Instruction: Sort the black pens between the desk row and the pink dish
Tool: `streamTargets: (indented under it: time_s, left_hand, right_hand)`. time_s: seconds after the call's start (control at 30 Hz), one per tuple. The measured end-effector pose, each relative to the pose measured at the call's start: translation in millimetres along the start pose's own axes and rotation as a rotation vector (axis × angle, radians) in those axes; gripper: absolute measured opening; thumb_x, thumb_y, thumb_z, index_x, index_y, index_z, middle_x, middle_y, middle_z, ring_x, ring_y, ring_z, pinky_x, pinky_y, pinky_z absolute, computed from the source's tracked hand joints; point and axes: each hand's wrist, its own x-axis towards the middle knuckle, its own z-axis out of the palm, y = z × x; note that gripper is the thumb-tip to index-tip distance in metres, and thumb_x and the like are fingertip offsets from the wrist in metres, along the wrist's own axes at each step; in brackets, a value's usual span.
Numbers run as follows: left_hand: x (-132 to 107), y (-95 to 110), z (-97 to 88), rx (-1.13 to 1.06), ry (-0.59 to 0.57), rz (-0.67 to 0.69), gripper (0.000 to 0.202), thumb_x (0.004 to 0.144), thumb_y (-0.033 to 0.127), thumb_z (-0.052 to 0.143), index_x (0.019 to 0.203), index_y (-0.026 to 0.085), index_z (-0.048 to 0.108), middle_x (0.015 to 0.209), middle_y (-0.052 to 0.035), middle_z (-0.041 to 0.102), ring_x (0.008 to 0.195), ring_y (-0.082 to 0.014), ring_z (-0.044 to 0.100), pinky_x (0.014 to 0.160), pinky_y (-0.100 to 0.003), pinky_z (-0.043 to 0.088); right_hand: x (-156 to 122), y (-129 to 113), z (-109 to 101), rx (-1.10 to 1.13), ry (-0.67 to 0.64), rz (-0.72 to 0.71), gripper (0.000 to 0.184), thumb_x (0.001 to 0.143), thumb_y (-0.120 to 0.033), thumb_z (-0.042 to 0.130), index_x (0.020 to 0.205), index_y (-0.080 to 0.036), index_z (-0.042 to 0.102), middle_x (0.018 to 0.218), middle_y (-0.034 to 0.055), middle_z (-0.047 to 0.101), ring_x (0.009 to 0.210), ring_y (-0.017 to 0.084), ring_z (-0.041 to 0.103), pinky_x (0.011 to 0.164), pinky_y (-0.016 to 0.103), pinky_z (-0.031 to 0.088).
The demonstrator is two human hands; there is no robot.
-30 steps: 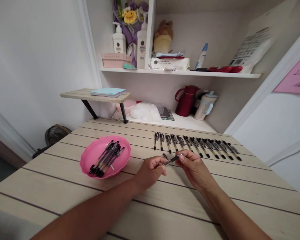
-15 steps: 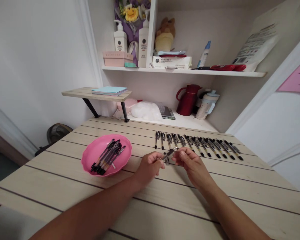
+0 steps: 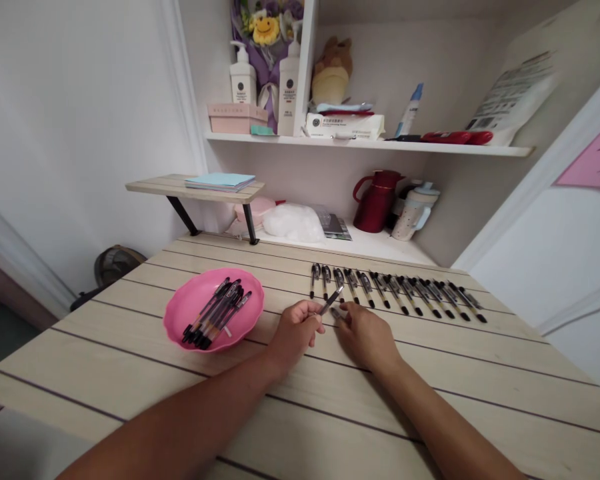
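Observation:
My left hand (image 3: 296,332) is closed around a dark pen (image 3: 331,300), which slants up and to the right, clear of the palm. Just right of it, my right hand (image 3: 369,335) rests low over the table with its fingertips pinched on a small clear-and-black piece that looks like a pen cap (image 3: 336,313). Beyond both hands, several black pens with caps (image 3: 365,289) lie side by side in a row running to the right. More pens (image 3: 220,313) are heaped in the pink scalloped bowl (image 3: 177,301) left of my left hand.
A small raised stand (image 3: 155,187) with blue paper (image 3: 223,181) sits at the table's back left. Behind the table are a red jug (image 3: 377,203), a pale tumbler (image 3: 413,213) and a white plastic bag (image 3: 295,222). Above them runs a loaded shelf (image 3: 405,145).
My right hand has come away from the held pen's end and dropped to the small cap-like piece on the table. My left hand keeps the pen in nearly the same place.

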Motion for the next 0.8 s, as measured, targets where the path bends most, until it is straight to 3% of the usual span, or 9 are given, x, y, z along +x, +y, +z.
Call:
streamTargets:
  time_s: [0.1,0.2,0.37,0.6,0.8]
  left_hand:
    - [0.9,-2.3,-0.4,-0.001,-0.01,0.006,0.015,0.067,0.02,0.049,0.081,0.014,0.055,0.057,0.0041,0.053,0.037,-0.0031,0.035,0.039,-0.017,0.025]
    - [0.1,-4.4,0.4,0.022,-0.06,-0.011,0.016,0.068,0.019,0.049,0.082,0.014,0.056,0.057,0.004,0.054,0.037,-0.0032,0.035,0.039,-0.017,0.026]
    - [-1.3,-10.5,2.3,0.068,-0.115,-0.013,0.017,0.068,0.019,0.05,0.082,0.014,0.056,0.058,0.0038,0.054,0.038,-0.004,0.037,0.04,-0.018,0.028]
    - [-2.9,-10.6,4.2,0.096,-0.131,-0.012,0.019,0.068,0.019,0.048,0.085,0.014,0.056,0.059,0.0042,0.054,0.04,-0.0037,0.036,0.041,-0.018,0.028]
    - [-2.2,-12.0,4.6,0.095,-0.144,-0.013,0.02,0.068,0.02,0.048,0.086,0.014,0.055,0.059,0.0046,0.053,0.039,-0.0038,0.036,0.04,-0.018,0.027]
  right_hand:
    - [5.9,16.3,-14.5,0.227,0.048,0.04,0.019,0.074,-0.027,0.051,0.088,-0.023,0.063,0.081,0.0063,0.064,0.071,0.021,0.056,0.06,0.03,0.035]
    - [11.1,27.4,-30.0,0.68,0.089,0.177,0.018,0.072,-0.034,0.056,0.084,-0.023,0.061,0.074,0.002,0.062,0.063,0.016,0.053,0.055,0.028,0.036]
    - [9.6,21.8,-43.6,1.181,0.068,0.314,0.02,0.067,-0.036,0.066,0.073,-0.021,0.055,0.068,-0.0023,0.058,0.05,0.008,0.046,0.047,0.022,0.033]
    - [4.6,4.5,-46.7,1.364,0.176,0.32,0.04,0.062,-0.034,0.071,0.096,-0.023,0.052,0.073,-0.0018,0.06,0.056,0.01,0.054,0.048,0.021,0.038]
    - [1.0,0.6,-46.4,1.364,0.103,0.277,0.036,0.063,-0.033,0.071,0.093,-0.023,0.053,0.07,-0.0035,0.058,0.058,0.009,0.054,0.05,0.021,0.038]
